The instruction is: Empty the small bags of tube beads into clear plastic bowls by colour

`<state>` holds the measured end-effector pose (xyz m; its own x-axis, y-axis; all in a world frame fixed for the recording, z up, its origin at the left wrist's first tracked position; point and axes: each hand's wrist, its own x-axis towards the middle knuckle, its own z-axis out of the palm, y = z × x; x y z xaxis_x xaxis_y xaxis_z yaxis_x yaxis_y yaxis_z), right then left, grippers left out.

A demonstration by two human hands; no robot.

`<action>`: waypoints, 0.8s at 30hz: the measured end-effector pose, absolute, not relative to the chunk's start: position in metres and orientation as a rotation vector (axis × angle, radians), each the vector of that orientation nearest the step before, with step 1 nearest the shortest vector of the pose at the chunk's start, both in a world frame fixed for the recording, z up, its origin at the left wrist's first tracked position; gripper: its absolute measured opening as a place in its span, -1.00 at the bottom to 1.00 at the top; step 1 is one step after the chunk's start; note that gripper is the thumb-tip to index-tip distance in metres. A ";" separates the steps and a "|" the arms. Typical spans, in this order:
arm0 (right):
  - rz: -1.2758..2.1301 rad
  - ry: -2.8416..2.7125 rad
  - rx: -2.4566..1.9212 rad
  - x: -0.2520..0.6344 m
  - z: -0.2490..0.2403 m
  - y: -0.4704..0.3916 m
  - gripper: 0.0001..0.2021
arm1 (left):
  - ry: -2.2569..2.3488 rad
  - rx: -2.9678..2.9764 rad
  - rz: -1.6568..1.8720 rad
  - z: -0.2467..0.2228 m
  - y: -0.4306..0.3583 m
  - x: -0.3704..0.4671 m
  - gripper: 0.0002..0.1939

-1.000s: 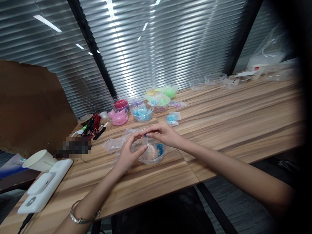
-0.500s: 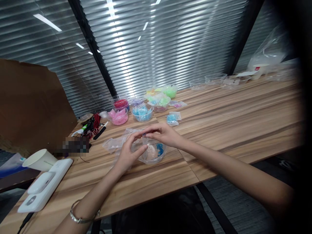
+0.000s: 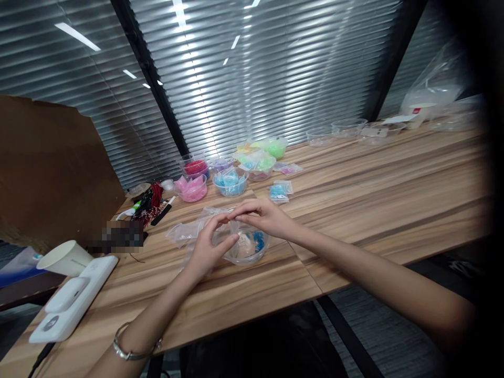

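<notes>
A clear round bowl (image 3: 246, 260) stands on the table with a small patch of blue beads (image 3: 259, 241) at its right side and a pale patch at its middle. Above its far left rim my two hands meet at the fingertips. My right hand (image 3: 263, 217) pinches a narrow, see-through piece that looks like a small clear plastic bag (image 3: 233, 227). My left hand (image 3: 208, 247) curves round the same piece, index finger at its top and thumb near its lower end. The fingers partly hide the bag's top. Crumpled clear plastic (image 3: 183, 232) lies left of the bowl.
Behind are bowls with pink packets (image 3: 191, 189), blue packets (image 3: 230, 184) and green ones (image 3: 275, 149). A blue packet (image 3: 279, 191) lies alone. Clear bowls (image 3: 318, 137) line the back right. At left are a paper cup (image 3: 65, 259), white charger (image 3: 73, 302) and cardboard (image 3: 55, 173).
My right fingertips have shifted very slightly left over the bag's top, and a bluish spot there no longer shows. The bowl and my left hand stay in place.
</notes>
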<state>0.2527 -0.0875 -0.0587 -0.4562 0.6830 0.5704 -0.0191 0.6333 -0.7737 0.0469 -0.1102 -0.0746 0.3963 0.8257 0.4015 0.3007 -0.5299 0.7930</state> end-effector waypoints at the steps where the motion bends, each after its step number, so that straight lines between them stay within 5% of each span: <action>1: 0.911 -1.878 -0.530 0.253 -0.059 -0.088 -0.80 | 0.962 2.029 1.079 -0.074 -0.110 0.047 -0.56; 24: 0.941 -1.758 -0.529 0.251 -0.058 -0.088 -0.84 | 0.982 2.037 1.072 -0.079 -0.109 0.044 -0.57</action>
